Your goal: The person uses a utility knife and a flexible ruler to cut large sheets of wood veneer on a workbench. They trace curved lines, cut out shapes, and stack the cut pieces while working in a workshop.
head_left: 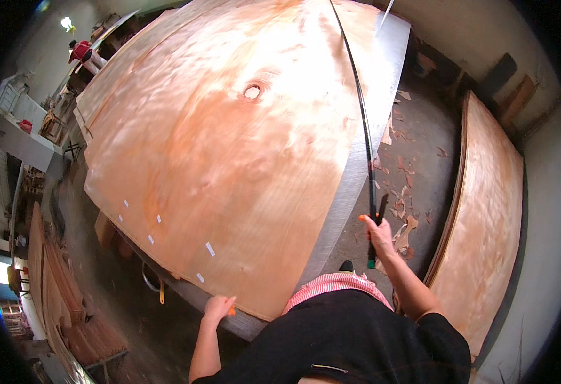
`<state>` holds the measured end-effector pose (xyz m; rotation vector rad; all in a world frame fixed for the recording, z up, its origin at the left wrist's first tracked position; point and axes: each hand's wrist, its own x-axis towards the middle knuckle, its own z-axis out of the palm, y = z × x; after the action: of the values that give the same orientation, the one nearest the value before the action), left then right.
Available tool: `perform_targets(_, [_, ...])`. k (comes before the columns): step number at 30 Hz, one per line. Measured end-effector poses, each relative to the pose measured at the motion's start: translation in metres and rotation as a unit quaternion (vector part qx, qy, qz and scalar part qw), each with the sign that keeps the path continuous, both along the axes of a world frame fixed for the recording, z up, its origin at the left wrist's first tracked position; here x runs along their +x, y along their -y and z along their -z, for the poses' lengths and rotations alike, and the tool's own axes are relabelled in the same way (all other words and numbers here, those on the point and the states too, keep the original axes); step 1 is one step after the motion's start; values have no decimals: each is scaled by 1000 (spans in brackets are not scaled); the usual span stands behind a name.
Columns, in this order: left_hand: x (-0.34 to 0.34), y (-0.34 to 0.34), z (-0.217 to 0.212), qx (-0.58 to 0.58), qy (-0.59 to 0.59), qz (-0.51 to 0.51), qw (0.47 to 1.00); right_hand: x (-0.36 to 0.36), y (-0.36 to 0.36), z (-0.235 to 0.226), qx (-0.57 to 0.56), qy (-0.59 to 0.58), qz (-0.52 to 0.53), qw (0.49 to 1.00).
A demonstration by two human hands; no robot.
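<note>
A large, pale reddish-brown wood veneer sheet (255,173) with a knot hole covers the metal-topped table (338,217) in front of me. My right hand (379,234) is closed around a long, thin black rod (363,115) near its green-tipped lower end, beside the table's right edge. A dark, blade-like piece (384,203) sticks up by these fingers; I cannot tell whether it is held. At the near edge of the sheet, my left hand (216,308) is curled closed, and what it holds, if anything, is hidden. Orange covers show on fingertips of both hands.
Small white strips (210,249) lie on the sheet's near left part. To the right stands a stack of wood sheets (485,217). Veneer scraps (408,230) litter the floor between. A yellow-handled tool (162,296) hangs below the table's near side. Another person (87,56) bends at the far left.
</note>
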<state>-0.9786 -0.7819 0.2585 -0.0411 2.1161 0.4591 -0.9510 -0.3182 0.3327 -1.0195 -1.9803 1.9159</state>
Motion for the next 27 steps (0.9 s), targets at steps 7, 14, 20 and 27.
perform_targets(7, [-27,-161,-31,574,8,-204,793,-33,94,33,-217,-23,-167,961])
perform_targets(14, [-83,-93,9,346,-37,-231,908,-12,86,11,245,21,-535,808])
perform_targets(20, [-133,-19,-36,-35,-502,-150,851,23,20,44,263,68,-441,856])
perform_targets(27, [-122,-84,-32,-98,-465,-225,851,24,-66,61,280,56,-381,879])
